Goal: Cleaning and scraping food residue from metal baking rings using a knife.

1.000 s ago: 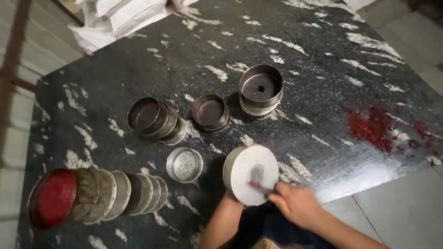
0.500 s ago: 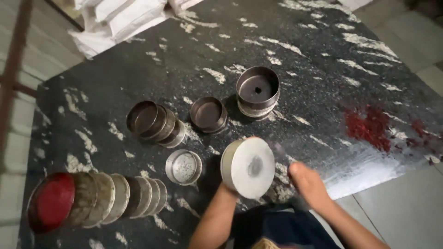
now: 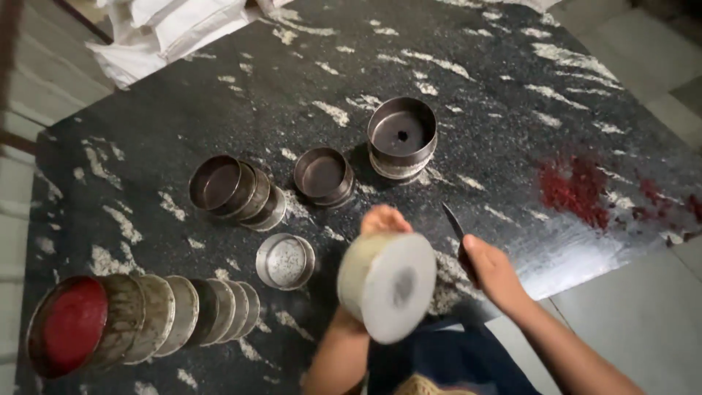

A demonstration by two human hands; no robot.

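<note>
A: Which step are you on?
B: Your left hand [image 3: 384,219] grips the round tin [image 3: 387,285], tilted low at centre above the tabletop [image 3: 468,66]; your right hand [image 3: 493,271] pinches a dark blade [image 3: 457,234] (blurred). Next, I'd judge, the blade must meet the tin squarely.

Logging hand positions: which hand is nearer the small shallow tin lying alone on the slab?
Left. The left hand, holding the white-faced round tin, is just right of the shallow tin; the right hand is farther right.

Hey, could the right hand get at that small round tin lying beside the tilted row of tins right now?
Probably not readily: the right hand holds a dark blade, and the left hand's white-faced tin sits between it and the small tin.
</note>
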